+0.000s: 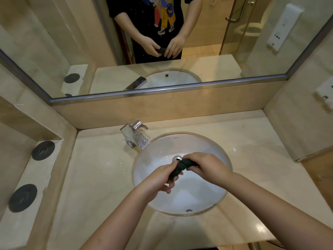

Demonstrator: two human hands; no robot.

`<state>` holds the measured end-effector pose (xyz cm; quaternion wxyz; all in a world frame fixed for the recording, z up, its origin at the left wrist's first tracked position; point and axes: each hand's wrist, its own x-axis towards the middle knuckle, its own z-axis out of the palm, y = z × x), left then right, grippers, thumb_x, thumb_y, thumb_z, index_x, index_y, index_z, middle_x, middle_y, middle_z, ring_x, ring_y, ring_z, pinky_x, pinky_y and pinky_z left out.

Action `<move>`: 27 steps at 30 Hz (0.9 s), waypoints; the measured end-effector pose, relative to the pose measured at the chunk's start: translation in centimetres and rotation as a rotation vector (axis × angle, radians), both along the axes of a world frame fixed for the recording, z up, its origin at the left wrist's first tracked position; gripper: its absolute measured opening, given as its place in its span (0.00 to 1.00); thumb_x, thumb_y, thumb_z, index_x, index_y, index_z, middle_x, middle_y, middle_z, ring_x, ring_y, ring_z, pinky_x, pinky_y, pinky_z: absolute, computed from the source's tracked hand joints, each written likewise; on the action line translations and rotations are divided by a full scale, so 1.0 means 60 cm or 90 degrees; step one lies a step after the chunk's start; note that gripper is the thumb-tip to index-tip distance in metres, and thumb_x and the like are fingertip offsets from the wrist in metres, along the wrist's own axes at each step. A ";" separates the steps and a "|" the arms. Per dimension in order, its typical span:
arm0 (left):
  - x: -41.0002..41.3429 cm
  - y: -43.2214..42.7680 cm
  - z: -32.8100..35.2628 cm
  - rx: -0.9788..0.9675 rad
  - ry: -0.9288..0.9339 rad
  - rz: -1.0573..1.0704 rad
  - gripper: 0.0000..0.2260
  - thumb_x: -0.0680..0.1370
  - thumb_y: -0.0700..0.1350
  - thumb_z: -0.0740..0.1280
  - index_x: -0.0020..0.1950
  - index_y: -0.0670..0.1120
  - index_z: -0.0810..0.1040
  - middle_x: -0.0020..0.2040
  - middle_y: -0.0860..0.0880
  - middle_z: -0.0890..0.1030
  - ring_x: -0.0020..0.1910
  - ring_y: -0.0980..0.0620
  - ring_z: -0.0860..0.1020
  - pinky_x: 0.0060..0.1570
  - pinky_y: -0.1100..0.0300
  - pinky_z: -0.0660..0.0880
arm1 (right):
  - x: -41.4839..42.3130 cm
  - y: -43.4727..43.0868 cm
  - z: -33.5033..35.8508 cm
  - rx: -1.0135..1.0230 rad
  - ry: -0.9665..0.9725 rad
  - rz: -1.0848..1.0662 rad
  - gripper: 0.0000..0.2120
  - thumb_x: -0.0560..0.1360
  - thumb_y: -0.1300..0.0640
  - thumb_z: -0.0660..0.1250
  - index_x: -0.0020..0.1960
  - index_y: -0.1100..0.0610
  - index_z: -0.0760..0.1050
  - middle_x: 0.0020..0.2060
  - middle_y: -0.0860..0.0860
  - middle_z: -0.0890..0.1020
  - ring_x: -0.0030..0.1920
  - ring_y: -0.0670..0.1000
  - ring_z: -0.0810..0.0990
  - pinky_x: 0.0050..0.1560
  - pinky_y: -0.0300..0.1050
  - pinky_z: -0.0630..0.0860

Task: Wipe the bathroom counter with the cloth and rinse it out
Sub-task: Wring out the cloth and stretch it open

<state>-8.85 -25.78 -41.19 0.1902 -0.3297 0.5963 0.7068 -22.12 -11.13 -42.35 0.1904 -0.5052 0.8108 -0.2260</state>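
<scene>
The left hand point(162, 179) and right hand point(205, 166) each grip one end of the dark, rolled-up wet cloth point(180, 167) above the white round sink point(207, 148), so twisting hard in opposite ways should squeeze water straight down.

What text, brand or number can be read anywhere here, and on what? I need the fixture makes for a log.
None is legible.
Sink: small dark mark on the back inner wall, too small to read.
Shirt in the mirror: cartoon print, no readable words.
White wall unit in the mirror: dark symbols, blurred.
Faucet: no marking visible.
</scene>
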 end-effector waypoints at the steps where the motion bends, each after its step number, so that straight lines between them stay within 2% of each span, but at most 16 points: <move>1: 0.001 -0.005 0.004 -0.034 0.024 0.021 0.17 0.83 0.54 0.55 0.52 0.44 0.78 0.36 0.50 0.76 0.31 0.52 0.72 0.29 0.61 0.71 | -0.003 0.000 0.006 -0.002 -0.023 -0.027 0.14 0.75 0.53 0.68 0.60 0.49 0.74 0.45 0.43 0.82 0.45 0.47 0.79 0.45 0.45 0.74; 4: 0.005 -0.025 0.015 -0.131 0.104 0.085 0.08 0.81 0.44 0.60 0.57 0.45 0.76 0.46 0.47 0.83 0.40 0.51 0.81 0.39 0.57 0.78 | -0.009 0.002 0.025 0.003 -0.075 -0.094 0.16 0.72 0.51 0.71 0.56 0.50 0.69 0.37 0.37 0.78 0.39 0.48 0.78 0.43 0.49 0.75; 6: 0.007 -0.037 0.025 -0.181 0.147 0.110 0.04 0.79 0.40 0.65 0.53 0.45 0.76 0.47 0.44 0.84 0.45 0.49 0.82 0.43 0.55 0.78 | -0.011 0.001 0.038 -0.030 -0.093 -0.113 0.15 0.71 0.52 0.72 0.52 0.50 0.68 0.35 0.38 0.77 0.38 0.48 0.77 0.42 0.49 0.75; 9: 0.008 -0.052 0.047 -0.239 0.209 0.106 0.05 0.75 0.37 0.70 0.47 0.44 0.76 0.45 0.42 0.84 0.44 0.48 0.82 0.45 0.55 0.77 | -0.005 -0.005 0.060 -0.066 -0.130 -0.125 0.11 0.72 0.55 0.70 0.50 0.50 0.69 0.38 0.42 0.78 0.39 0.44 0.77 0.44 0.45 0.76; 11: 0.009 -0.058 0.064 -0.265 0.244 0.095 0.06 0.74 0.35 0.71 0.46 0.44 0.77 0.46 0.44 0.84 0.44 0.50 0.82 0.48 0.56 0.77 | 0.002 -0.010 0.073 -0.079 -0.132 -0.132 0.08 0.73 0.57 0.68 0.48 0.50 0.70 0.38 0.43 0.78 0.40 0.44 0.76 0.44 0.46 0.76; 13: 0.013 -0.063 0.078 -0.306 0.277 0.083 0.05 0.73 0.36 0.71 0.44 0.45 0.78 0.49 0.51 0.84 0.48 0.53 0.81 0.53 0.56 0.77 | 0.010 -0.013 0.080 -0.088 -0.120 -0.142 0.06 0.72 0.56 0.66 0.47 0.50 0.71 0.39 0.44 0.79 0.42 0.47 0.77 0.45 0.50 0.77; 15: 0.018 -0.065 0.092 -0.388 0.297 0.063 0.05 0.73 0.39 0.72 0.42 0.48 0.79 0.47 0.55 0.82 0.50 0.56 0.80 0.53 0.56 0.77 | 0.019 -0.015 0.084 -0.080 -0.123 -0.157 0.04 0.72 0.54 0.64 0.46 0.48 0.72 0.40 0.44 0.80 0.43 0.49 0.78 0.46 0.53 0.77; 18: 0.027 -0.062 0.115 -0.446 0.323 0.054 0.05 0.73 0.40 0.72 0.41 0.49 0.79 0.40 0.56 0.81 0.43 0.58 0.79 0.49 0.55 0.74 | 0.035 -0.019 0.090 -0.067 -0.106 -0.176 0.07 0.73 0.54 0.62 0.48 0.47 0.76 0.42 0.43 0.80 0.44 0.48 0.78 0.49 0.51 0.76; 20: 0.030 -0.058 0.129 -0.431 0.344 0.045 0.05 0.73 0.39 0.71 0.41 0.49 0.79 0.38 0.55 0.81 0.42 0.56 0.79 0.48 0.53 0.75 | 0.050 -0.026 0.098 -0.095 -0.064 -0.190 0.10 0.76 0.56 0.62 0.56 0.50 0.77 0.49 0.44 0.80 0.51 0.47 0.76 0.54 0.44 0.72; 22: 0.031 -0.054 0.142 -0.424 0.363 0.039 0.05 0.73 0.39 0.70 0.41 0.48 0.78 0.38 0.55 0.81 0.41 0.54 0.80 0.47 0.54 0.76 | 0.072 -0.032 0.116 -0.181 -0.058 -0.221 0.13 0.77 0.56 0.64 0.61 0.51 0.75 0.55 0.43 0.78 0.55 0.44 0.75 0.56 0.37 0.69; 24: 0.033 -0.053 0.154 -0.422 0.381 0.039 0.05 0.74 0.39 0.70 0.42 0.48 0.78 0.39 0.55 0.80 0.42 0.52 0.80 0.47 0.53 0.76 | 0.093 -0.036 0.139 -0.249 -0.085 -0.223 0.11 0.77 0.54 0.66 0.58 0.51 0.77 0.53 0.41 0.79 0.54 0.42 0.75 0.56 0.35 0.69; 27: 0.036 -0.053 0.170 -0.410 0.411 0.027 0.05 0.74 0.38 0.71 0.41 0.48 0.79 0.38 0.54 0.81 0.41 0.50 0.80 0.48 0.51 0.77 | 0.109 -0.042 0.163 -0.238 -0.083 -0.191 0.05 0.75 0.54 0.69 0.50 0.50 0.79 0.43 0.38 0.80 0.50 0.41 0.77 0.53 0.36 0.72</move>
